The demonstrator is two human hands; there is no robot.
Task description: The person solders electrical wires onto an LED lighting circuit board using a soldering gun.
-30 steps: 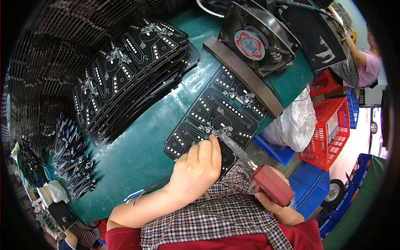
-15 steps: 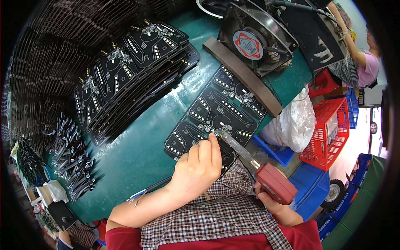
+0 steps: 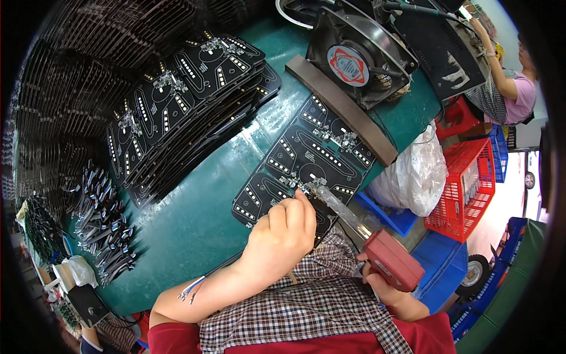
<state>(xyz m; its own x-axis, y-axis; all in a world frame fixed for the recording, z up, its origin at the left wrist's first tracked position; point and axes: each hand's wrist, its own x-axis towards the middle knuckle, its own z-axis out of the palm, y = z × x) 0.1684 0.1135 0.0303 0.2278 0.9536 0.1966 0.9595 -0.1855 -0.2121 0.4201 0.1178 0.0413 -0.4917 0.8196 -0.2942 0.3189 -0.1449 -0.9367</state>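
A black circuit-board panel [image 3: 250, 203] with rows of small light chips lies in front of me. My left hand [image 3: 280, 233] is closed, its thumb and forefinger pinching the end of a thin cable against the components near the panel's middle. The cable [image 3: 221, 264] runs back beneath that hand, and its other end, with loose coloured wires, lies over my left forearm. In my right hand [image 3: 386, 290] is a dark red soldering gun [image 3: 394, 259]. Its long barrel points up and left, with the tip close to my left fingertips. Whether the tip touches the board I cannot tell.
A brown bar [image 3: 342, 109] borders the panel's far side, with a black fan [image 3: 365, 53] behind it. Stacked boards [image 3: 183, 94] stand at the far left, above a pile of short cables [image 3: 103, 218]. A white bag [image 3: 415, 171] and red crate [image 3: 463, 189] are at right.
The soldering gun has shifted slightly right and down. My left hand has moved a touch to the right, still pinching at the same place on the board.
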